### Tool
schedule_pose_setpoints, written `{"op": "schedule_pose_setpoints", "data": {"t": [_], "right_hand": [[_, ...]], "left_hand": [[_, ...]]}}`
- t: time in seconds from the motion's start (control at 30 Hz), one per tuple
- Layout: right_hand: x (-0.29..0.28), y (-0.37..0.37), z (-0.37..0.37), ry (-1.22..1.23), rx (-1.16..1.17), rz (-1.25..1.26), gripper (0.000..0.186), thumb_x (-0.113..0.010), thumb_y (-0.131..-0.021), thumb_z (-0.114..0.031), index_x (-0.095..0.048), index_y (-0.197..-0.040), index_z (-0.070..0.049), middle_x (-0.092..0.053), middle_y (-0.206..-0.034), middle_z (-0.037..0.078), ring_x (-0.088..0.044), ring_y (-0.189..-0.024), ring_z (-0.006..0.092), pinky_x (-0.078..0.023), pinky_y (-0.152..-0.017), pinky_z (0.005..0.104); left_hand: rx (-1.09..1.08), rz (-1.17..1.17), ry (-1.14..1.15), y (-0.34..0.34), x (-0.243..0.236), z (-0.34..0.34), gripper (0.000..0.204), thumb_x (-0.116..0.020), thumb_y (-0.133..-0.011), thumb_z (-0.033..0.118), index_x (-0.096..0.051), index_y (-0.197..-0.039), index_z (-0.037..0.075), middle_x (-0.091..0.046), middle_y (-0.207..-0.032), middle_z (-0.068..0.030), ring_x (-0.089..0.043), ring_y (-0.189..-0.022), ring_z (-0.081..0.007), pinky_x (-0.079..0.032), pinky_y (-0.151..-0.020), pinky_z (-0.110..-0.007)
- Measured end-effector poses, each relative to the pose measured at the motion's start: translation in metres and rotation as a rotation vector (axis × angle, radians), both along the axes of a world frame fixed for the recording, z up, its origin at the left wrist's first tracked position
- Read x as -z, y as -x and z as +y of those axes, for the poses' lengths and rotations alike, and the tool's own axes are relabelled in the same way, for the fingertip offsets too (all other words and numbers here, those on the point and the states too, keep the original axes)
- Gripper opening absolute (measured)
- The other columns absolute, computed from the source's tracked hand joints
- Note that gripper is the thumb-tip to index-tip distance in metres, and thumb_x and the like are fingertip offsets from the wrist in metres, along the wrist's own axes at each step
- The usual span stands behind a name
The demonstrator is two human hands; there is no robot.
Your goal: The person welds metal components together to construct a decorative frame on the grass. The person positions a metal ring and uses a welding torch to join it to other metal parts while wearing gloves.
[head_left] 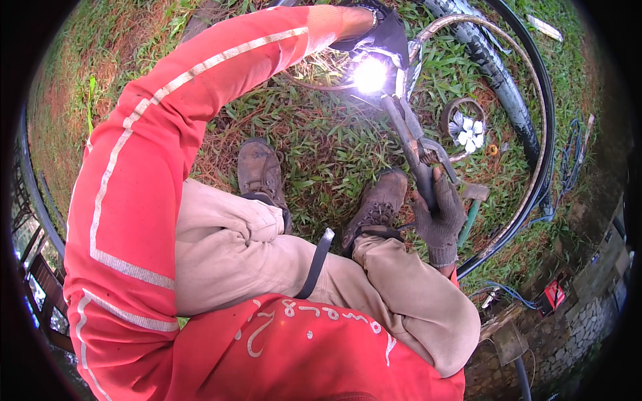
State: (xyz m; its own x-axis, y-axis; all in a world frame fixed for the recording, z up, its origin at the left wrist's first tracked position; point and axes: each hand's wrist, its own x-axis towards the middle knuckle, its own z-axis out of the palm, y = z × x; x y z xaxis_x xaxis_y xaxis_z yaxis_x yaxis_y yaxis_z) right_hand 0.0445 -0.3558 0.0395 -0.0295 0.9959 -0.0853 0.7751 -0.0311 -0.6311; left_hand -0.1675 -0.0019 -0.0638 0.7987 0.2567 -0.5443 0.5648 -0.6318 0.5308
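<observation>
My right hand (439,212), in a worn grey glove, grips the dark handle of a welding electrode holder (418,157) that slants up and to the left. At its far end a bright white welding arc (371,75) glares and washes out the metal around it. Just beyond the arc is my left hand (372,25), wrapped in a dark glove or cloth. Its fingers are hidden by the fabric and glare, so what they hold cannot be made out. A curved metal ring or rod (515,43) runs by the arc and sweeps round to the right.
A metal flower ornament (467,132) lies on the grass beside a small rusty ring (447,115). Near my right hand rests a hammer with a green handle (470,212). A peeling grey pole (498,80) crosses the hoop. My boots (259,167) stand below the work.
</observation>
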Motion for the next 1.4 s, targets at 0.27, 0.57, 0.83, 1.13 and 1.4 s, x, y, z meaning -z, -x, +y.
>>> {"op": "schedule_pose_setpoints", "data": {"t": [0.27,0.57,0.83,1.13,1.4], "right_hand": [[0.002,0.007,0.009,-0.033,-0.013,0.005,0.059,-0.085,-0.088,-0.002,-0.072,-0.146,-0.002,-0.078,-0.126,0.021,-0.08,-0.112,0.035,-0.062,-0.096,0.0406],[0.004,0.003,0.002,-0.107,0.007,0.017,0.06,-0.086,-0.087,-0.001,-0.071,-0.145,-0.001,-0.079,-0.124,0.022,-0.08,-0.111,0.0326,-0.062,-0.095,0.0397],[-0.002,0.004,0.004,-0.022,0.02,-0.003,0.061,-0.087,-0.088,-0.003,-0.071,-0.146,-0.001,-0.079,-0.122,0.021,-0.08,-0.11,0.0314,-0.062,-0.095,0.0397],[-0.001,0.003,0.007,-0.035,-0.017,-0.017,0.061,-0.087,-0.088,-0.004,-0.071,-0.146,-0.001,-0.079,-0.123,0.022,-0.08,-0.111,0.032,-0.062,-0.095,0.0397],[0.002,0.003,0.004,-0.051,-0.002,-0.005,0.061,-0.087,-0.086,-0.003,-0.071,-0.145,0.0,-0.08,-0.118,0.021,-0.081,-0.104,0.0309,-0.063,-0.09,0.0389]], "left_hand": [[-0.115,0.08,0.021,0.014,-0.015,-0.001,0.046,-0.071,-0.091,0.05,-0.086,-0.112,0.011,-0.084,-0.103,-0.0145,-0.079,-0.089,-0.0304,-0.06,-0.083,-0.048],[-0.184,0.063,0.017,0.005,-0.01,-0.003,0.048,-0.07,-0.091,0.05,-0.086,-0.114,0.011,-0.084,-0.107,-0.0155,-0.079,-0.095,-0.0317,-0.059,-0.086,-0.049],[-0.428,0.084,0.257,0.004,-0.02,-0.009,0.038,-0.079,-0.09,0.048,-0.086,-0.092,0.01,-0.079,-0.084,-0.0098,-0.07,-0.069,-0.0234,-0.055,-0.063,-0.044],[-0.336,0.072,0.213,0.003,-0.011,-0.006,0.044,-0.076,-0.091,0.052,-0.086,-0.096,0.009,-0.081,-0.089,-0.0122,-0.074,-0.076,-0.028,-0.057,-0.071,-0.047],[-0.061,-0.039,-0.003,0.005,0.018,0.003,0.052,-0.073,-0.091,0.056,-0.086,-0.103,0.008,-0.083,-0.098,-0.0156,-0.078,-0.087,-0.0352,-0.059,-0.082,-0.051]]}}
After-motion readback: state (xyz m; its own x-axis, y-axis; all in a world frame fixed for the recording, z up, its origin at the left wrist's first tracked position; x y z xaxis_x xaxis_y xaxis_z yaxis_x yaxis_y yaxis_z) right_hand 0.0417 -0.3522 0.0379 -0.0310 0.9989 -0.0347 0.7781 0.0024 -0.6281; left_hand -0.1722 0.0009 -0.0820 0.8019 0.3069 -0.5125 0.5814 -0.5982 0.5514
